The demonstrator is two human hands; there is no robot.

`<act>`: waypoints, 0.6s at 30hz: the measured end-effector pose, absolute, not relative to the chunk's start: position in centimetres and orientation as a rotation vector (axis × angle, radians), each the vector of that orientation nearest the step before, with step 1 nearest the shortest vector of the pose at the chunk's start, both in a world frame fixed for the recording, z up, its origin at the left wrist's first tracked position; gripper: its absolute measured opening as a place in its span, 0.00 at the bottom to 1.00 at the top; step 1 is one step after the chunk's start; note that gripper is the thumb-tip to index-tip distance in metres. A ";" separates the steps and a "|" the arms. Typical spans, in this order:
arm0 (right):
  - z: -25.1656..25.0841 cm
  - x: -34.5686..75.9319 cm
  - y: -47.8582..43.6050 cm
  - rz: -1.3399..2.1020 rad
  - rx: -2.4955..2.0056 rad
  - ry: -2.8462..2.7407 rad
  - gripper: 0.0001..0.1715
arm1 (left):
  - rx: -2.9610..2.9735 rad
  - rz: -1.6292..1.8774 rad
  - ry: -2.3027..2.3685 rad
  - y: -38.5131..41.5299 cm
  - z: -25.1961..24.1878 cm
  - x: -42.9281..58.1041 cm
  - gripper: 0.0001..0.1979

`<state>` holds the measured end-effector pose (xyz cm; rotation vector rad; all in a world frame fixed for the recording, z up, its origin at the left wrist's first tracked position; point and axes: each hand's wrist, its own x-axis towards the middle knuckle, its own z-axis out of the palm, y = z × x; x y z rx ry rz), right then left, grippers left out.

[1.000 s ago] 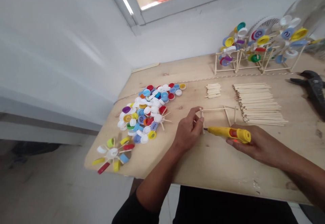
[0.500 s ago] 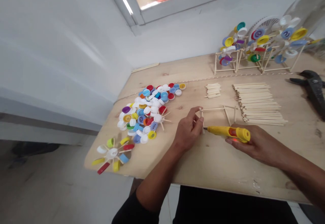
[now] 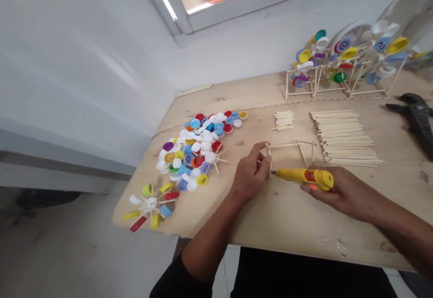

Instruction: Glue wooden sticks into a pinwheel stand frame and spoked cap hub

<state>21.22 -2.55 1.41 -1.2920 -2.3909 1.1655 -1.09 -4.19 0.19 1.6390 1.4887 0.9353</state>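
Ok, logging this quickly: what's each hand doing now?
Left hand: closed, pinching a wooden stick frame.
Right hand: closed, holding a yellow glue gun.

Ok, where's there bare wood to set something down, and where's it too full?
Bare wood lies below the yellow glue gun, along the board's front edge, and between the bottle-cap pile and the small stick bundle. It's crowded in the cap pile and at the back, around the cap wheels on stick frames.
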 end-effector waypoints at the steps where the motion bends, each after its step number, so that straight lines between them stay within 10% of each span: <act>1: 1.4 21.2 -2.6 1.161 -1.290 -2.395 0.16 | 1.639 0.937 1.489 -4.2 0.2 -1.1 0.17; 18: 1.4 21.3 -2.6 1.136 -1.301 -2.414 0.16 | 1.647 0.942 1.493 -4.2 0.1 -1.1 0.17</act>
